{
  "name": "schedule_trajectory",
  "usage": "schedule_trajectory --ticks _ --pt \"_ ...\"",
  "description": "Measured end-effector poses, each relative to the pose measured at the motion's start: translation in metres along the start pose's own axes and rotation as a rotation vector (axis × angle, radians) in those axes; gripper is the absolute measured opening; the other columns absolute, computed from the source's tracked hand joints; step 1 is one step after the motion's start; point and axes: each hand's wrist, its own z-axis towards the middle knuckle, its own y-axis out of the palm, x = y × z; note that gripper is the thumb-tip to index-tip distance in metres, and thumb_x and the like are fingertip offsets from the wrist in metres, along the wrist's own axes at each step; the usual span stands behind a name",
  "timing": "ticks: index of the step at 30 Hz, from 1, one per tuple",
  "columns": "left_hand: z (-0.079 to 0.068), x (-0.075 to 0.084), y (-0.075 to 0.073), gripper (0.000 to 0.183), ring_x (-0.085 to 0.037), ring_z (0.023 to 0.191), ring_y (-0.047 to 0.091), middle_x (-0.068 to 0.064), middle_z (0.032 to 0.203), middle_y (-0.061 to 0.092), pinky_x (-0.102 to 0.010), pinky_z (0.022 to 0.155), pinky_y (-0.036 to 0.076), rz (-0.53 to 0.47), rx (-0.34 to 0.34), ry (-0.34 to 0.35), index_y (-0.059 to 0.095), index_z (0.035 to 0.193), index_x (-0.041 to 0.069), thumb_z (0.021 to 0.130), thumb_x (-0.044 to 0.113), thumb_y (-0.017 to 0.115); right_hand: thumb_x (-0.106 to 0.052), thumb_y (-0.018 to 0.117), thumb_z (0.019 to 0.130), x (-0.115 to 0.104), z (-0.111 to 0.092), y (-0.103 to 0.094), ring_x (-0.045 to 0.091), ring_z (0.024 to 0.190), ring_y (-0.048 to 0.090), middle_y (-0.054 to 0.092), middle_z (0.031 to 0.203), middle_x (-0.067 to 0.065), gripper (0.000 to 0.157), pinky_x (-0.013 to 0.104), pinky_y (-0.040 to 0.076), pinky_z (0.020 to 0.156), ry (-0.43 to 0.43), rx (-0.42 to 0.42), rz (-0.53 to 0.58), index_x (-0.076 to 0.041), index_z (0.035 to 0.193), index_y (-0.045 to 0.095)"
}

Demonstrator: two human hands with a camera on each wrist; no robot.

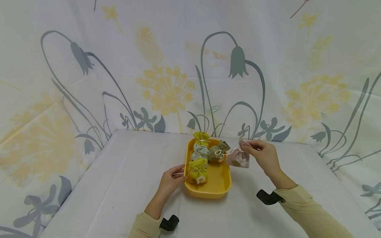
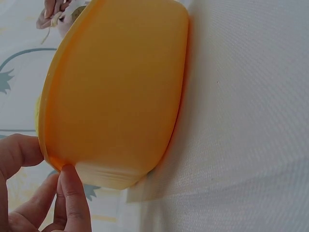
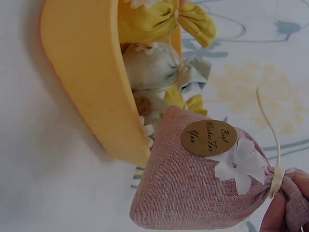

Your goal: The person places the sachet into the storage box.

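A pink drawstring pouch [image 3: 193, 183] with a white flower and an oval "Best Wishes For You" label hangs from my right hand [image 1: 264, 157], which pinches its gathered neck. It is just beyond the right rim of a yellow plastic basin [image 1: 218, 191]. My left hand [image 1: 171, 181] grips the basin's left rim between thumb and fingers, seen closely in the left wrist view. Inside the basin are a yellow-green pouch [image 1: 197, 172] at the front left, a pale grey-blue pouch [image 1: 200, 152] behind it, another yellow-green pouch [image 1: 201, 138] at the back, and an olive pouch [image 1: 216, 153] at the right.
The basin stands on a white-covered table [image 1: 125, 185]. Behind it rises a white cloth backdrop [image 1: 184, 49] printed with grey and yellow flowers. Black camera mounts are worn at both wrists.
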Motion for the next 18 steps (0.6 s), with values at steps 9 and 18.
schedule_trajectory --ticks 9,18 --pt "0.000 0.000 0.000 0.047 -0.022 0.099 0.058 -0.012 0.113 0.057 -0.030 0.081 0.050 -0.012 -0.005 0.007 0.055 0.128 0.001 0.083 0.006 0.067 -0.025 0.072 0.082 -0.014 0.003 0.020 0.012 0.078 0.057 0.066 0.092 0.014 0.035 0.018 0.049 0.065 0.027 -0.052 0.075 0.003 0.101 0.069" --pt "-0.001 0.001 0.000 0.047 -0.022 0.099 0.058 -0.011 0.113 0.058 -0.030 0.082 0.050 -0.008 -0.005 0.003 0.055 0.128 0.002 0.083 0.007 0.067 -0.022 0.072 0.082 -0.019 0.006 0.041 0.017 0.081 0.058 0.065 0.092 0.012 0.031 0.019 0.049 0.067 0.023 -0.086 0.122 0.003 0.100 0.069"
